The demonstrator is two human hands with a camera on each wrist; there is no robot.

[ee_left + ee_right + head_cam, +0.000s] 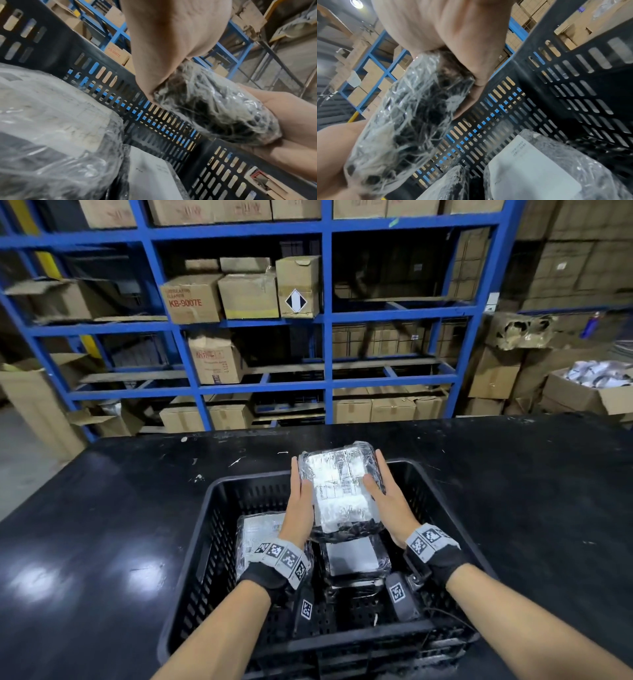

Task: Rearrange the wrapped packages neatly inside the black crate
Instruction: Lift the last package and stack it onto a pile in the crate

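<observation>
Head view: we are looking down into the black crate (pixel 219 529) on the black table (pixel 102 508), where two wrapped packages are lying, one (pixel 255 534) at its left wall and one (pixel 356 558) beside it in the middle. We are holding a third package (pixel 340 491) above the crate's far end, left hand (pixel 301 508) and right hand (pixel 387 505) clasping its sides, thumbs on top. The wrist views are showing the fingers curling underneath it.
</observation>
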